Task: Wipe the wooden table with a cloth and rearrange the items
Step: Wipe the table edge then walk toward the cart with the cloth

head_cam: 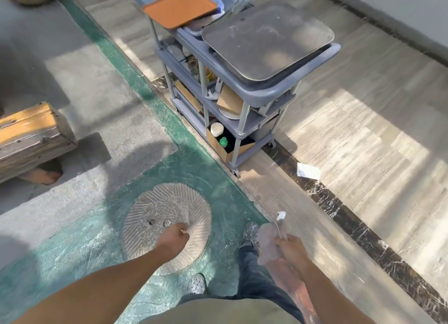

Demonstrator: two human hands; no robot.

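Cloth (268, 245) hangs bunched in the right hand (292, 251), whose fingers are curled closed around it together with a thin pale item that pokes up past the knuckles, a white scrap at its tip; what that item is cannot be told. The left hand (173, 239) is loosely curled, held low over a round ribbed disc (164, 226) set in the floor; it may pinch something small and pale at the fingertips, but that is too small to be sure.

The relation that counts: only a corner of the wooden table (29, 137) shows, at the left edge of view, well apart from both hands and on the far side of the body from the cloth. The left hand is the nearer of the two — the cloth hand is the farther. So the person, standing on the floor beside a grey cart (244, 98) stacked with an orange tray (179, 7) and a dark tray (266, 40), would likely have to turn left and step toward the table before any wiping can begin. The tabletop itself is mostly out of view, so what stands on it cannot be told — nor how far the task has got.
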